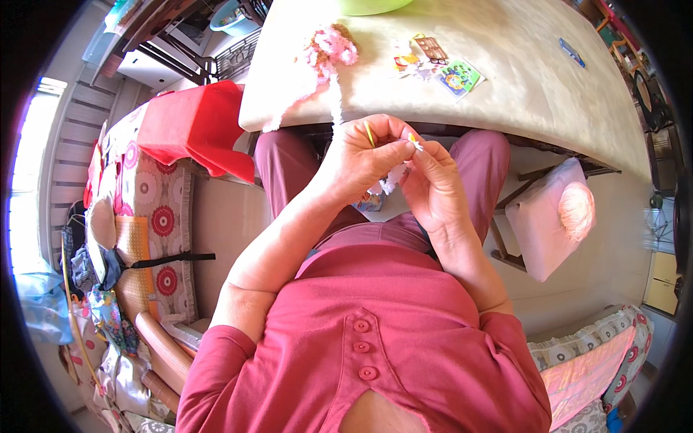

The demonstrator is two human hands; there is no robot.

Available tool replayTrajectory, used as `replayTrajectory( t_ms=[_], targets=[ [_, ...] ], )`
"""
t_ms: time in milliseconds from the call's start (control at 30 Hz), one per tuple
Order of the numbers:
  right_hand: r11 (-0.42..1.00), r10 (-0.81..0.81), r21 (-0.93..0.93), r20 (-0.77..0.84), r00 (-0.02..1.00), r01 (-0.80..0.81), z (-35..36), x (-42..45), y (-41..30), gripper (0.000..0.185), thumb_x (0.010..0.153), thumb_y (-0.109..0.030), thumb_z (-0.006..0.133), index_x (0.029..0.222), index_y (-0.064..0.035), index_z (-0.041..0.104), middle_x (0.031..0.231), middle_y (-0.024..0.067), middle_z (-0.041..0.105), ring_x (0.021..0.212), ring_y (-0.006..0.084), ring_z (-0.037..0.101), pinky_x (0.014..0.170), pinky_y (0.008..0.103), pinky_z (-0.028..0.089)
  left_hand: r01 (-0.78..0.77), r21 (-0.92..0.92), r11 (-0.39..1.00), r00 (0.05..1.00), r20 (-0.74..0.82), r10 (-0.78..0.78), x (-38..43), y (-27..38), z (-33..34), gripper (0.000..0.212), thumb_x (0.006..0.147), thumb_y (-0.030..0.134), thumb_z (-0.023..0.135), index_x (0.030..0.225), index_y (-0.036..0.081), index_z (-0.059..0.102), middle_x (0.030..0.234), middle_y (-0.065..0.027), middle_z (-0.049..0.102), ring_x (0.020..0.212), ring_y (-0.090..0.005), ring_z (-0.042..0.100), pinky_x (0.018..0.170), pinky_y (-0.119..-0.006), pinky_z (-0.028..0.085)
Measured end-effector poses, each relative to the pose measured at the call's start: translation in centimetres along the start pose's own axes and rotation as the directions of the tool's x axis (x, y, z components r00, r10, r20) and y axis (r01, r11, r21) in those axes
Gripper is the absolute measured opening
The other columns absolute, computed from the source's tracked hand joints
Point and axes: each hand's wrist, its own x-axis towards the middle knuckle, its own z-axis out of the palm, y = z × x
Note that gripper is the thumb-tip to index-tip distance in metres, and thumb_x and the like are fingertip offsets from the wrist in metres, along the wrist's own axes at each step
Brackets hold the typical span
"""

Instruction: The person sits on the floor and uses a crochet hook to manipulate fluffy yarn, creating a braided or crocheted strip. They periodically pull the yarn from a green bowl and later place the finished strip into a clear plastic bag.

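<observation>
My left hand (360, 157) is over my lap just in front of the table edge, thumb and forefinger pinching a small piece of white yarn work (417, 145). A yellow tip shows beside the pinch. A thin yellow-green strip (370, 134) lies against the left fingers; whether the two are one tool is hidden. My right hand (436, 181) grips the same white piece from the other side, fingertips touching the left ones. Fluffy white yarn (398, 176) hangs below, between the hands. A white chenille strand (335, 100) runs from a pink and brown yarn bundle (331, 48) to my left hand.
On the pale-covered table (514, 65) lie printed cards (460, 77), a brown molded piece (431, 48), a blue phone-like object (572, 52) and a green bowl (373, 5). Red cloth (189, 124) drapes a seat at left. A peach yarn ball (577, 211) rests on a covered stool (536, 227) at right.
</observation>
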Motion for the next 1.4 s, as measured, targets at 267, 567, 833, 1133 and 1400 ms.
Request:
replayTrajectory(
  t_ms=[267,567,833,1133,1400],
  targets=[
    [0.747,-0.189,-0.655,-0.050,0.981,0.111,0.2,-0.4,-1.8,0.004,0.084,-0.006,0.061,0.088,-0.0048,0.061,0.077,0.0020,0.062,0.069,0.0067,0.055,0.065,0.0206,0.046,0.021,-0.057,0.998,0.998,-0.065,-0.024,0.0,-0.4,-0.7,0.004,0.082,0.005,0.061,0.086,0.002,0.061,0.078,-0.0020,0.062,0.067,-0.0063,0.056,0.061,-0.020,0.045],
    [0.750,-0.193,-0.630,0.085,0.978,0.203,1.5,-0.3,-2.7,0.013,0.089,-0.012,0.055,0.100,-0.0040,0.055,0.088,0.0016,0.057,0.072,0.0057,0.053,0.065,0.0208,0.045,0.117,-0.128,0.985,0.991,-0.044,-0.123,-0.3,0.4,-0.5,0.005,0.082,0.007,0.061,0.083,0.002,0.061,0.072,-0.0053,0.062,0.060,-0.0085,0.057,0.053,-0.021,0.045],
    [0.337,-0.211,-0.828,0.398,0.893,0.448,1.9,0.3,-3.0,0.016,0.081,-0.004,0.064,0.097,-0.0021,0.062,0.079,0.0016,0.058,0.072,0.0064,0.057,0.063,0.0201,0.046,0.215,-0.111,0.970,0.976,-0.004,-0.217,-1.1,0.6,-0.4,0.009,0.081,0.010,0.062,0.084,0.002,0.062,0.069,-0.0048,0.062,0.055,-0.0081,0.054,0.046,-0.019,0.039],
    [0.310,-0.385,-0.883,0.222,0.896,0.352,2.7,0.1,-2.6,0.019,0.083,-0.016,0.066,0.074,-0.0020,0.057,0.065,-0.0009,0.056,0.062,0.0030,0.049,0.056,0.0191,0.042,-0.149,0.265,0.953,0.985,-0.045,0.166,-1.4,0.1,0.6,0.014,0.084,0.011,0.058,0.093,0.000,0.057,0.068,-0.0011,0.055,0.059,-0.0060,0.050,0.052,-0.021,0.041],
    [0.573,-0.341,-0.759,0.123,0.932,0.309,1.8,0.3,-1.8,0.032,0.085,-0.029,0.063,0.067,-0.0068,0.050,0.059,-0.0052,0.048,0.056,0.0007,0.041,0.049,0.0175,0.034,-0.495,0.689,0.530,0.780,0.084,0.620,-1.5,0.1,1.5,0.021,0.073,0.004,0.067,0.092,0.006,0.059,0.064,-0.0072,0.057,0.053,-0.0158,0.055,0.048,-0.028,0.044]
  ],
)
